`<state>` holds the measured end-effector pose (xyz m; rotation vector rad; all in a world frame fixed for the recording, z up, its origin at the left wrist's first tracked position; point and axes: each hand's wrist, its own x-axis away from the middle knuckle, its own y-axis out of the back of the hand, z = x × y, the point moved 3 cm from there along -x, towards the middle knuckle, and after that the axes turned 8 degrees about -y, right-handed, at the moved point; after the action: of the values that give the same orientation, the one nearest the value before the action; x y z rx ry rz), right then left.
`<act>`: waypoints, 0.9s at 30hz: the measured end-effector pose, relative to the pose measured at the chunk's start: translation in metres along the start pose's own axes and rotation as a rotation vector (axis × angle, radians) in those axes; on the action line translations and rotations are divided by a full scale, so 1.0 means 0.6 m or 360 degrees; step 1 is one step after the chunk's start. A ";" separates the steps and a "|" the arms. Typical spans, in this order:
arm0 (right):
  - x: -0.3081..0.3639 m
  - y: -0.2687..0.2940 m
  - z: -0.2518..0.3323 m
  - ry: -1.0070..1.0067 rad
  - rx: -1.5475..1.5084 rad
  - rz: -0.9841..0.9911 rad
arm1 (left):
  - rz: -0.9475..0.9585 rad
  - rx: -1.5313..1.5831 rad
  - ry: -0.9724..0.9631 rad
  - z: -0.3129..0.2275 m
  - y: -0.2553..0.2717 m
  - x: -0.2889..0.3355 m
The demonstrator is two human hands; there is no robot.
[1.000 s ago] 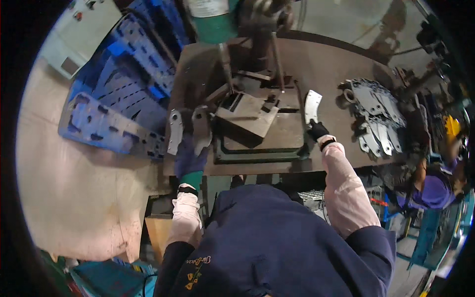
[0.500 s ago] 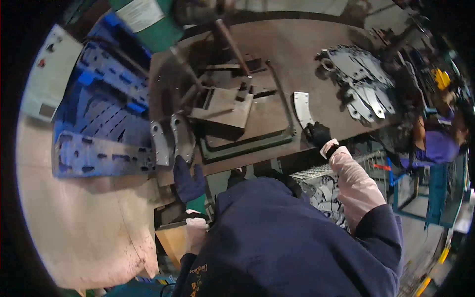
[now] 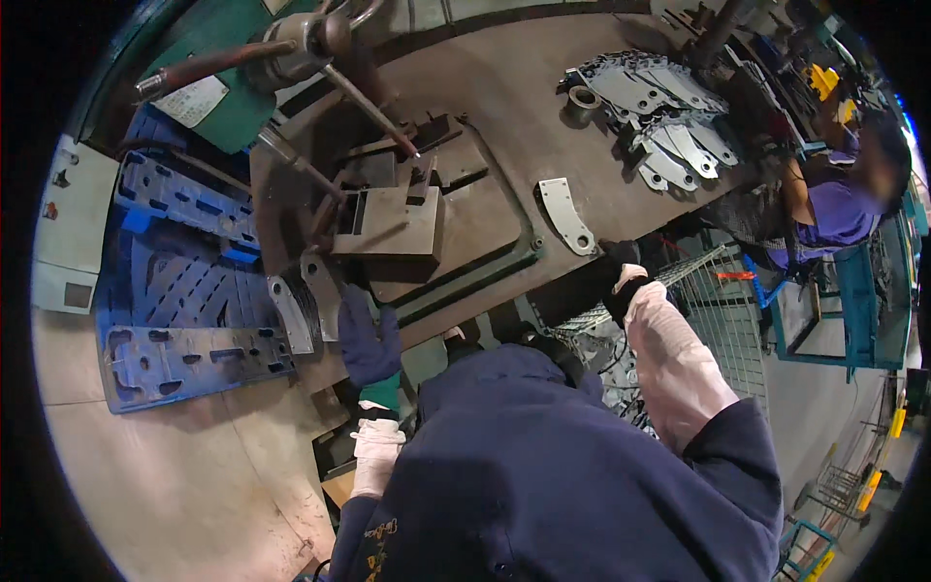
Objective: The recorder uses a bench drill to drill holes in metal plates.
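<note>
A curved light-grey metal plate point(image 3: 563, 215) with a round hole at its near end lies on the brown metal worktable point(image 3: 504, 92). My right hand point(image 3: 619, 264), in a black glove, is just right of that end, over the table's front edge. Its fingers are dark and hard to make out. At the front left, a dark blue, glove-shaped thing point(image 3: 369, 338) with a green cuff lies at the table edge. My left hand point(image 3: 378, 412) is just below it, mostly hidden, with only black at the wrist showing. Several similar plates point(image 3: 294, 308) lie beside the blue thing.
A press with long lever arms point(image 3: 373, 114) and a steel block point(image 3: 393, 223) stands on the table. More plates point(image 3: 669, 107) and a metal ring point(image 3: 583, 101) lie at the far right. Blue pallets point(image 3: 194, 359) stand left, a wire basket point(image 3: 722, 310) below right. A person point(image 3: 839, 209) sits at right.
My right hand has come off the near end of the curved plate, uncovering its hole. My left hand has moved up beside the blue thing's green cuff. The view has shifted.
</note>
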<state>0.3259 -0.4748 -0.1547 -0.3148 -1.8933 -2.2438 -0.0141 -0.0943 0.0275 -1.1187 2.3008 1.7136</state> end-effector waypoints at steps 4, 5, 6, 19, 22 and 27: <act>0.039 0.049 0.101 0.0409 -0.0375 -0.0670 | 0.0051 -0.0037 -0.0007 -0.007 -0.014 0.009; 0.044 0.052 0.116 0.0360 -0.0261 -0.0489 | 0.0034 -0.0055 -0.0030 -0.010 -0.018 0.013; 0.041 0.054 0.130 0.0317 -0.0150 -0.0312 | 0.0009 -0.0078 -0.0050 -0.012 -0.020 0.014; -0.090 -0.044 0.045 0.1418 -0.0349 -0.0290 | 0.0263 -0.0056 -0.0266 -0.019 -0.024 0.015; -0.017 0.095 0.150 0.0516 -0.1149 0.0578 | 0.0203 0.0272 -0.0203 -0.068 -0.018 0.011; 0.141 0.276 0.235 0.1005 -0.1284 0.0992 | 0.0285 0.0513 -0.0784 -0.167 0.023 -0.078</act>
<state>0.2967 -0.3639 0.0487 -0.2123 -0.4469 -2.1540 0.0482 -0.1542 0.0978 -0.3884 2.2808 1.3900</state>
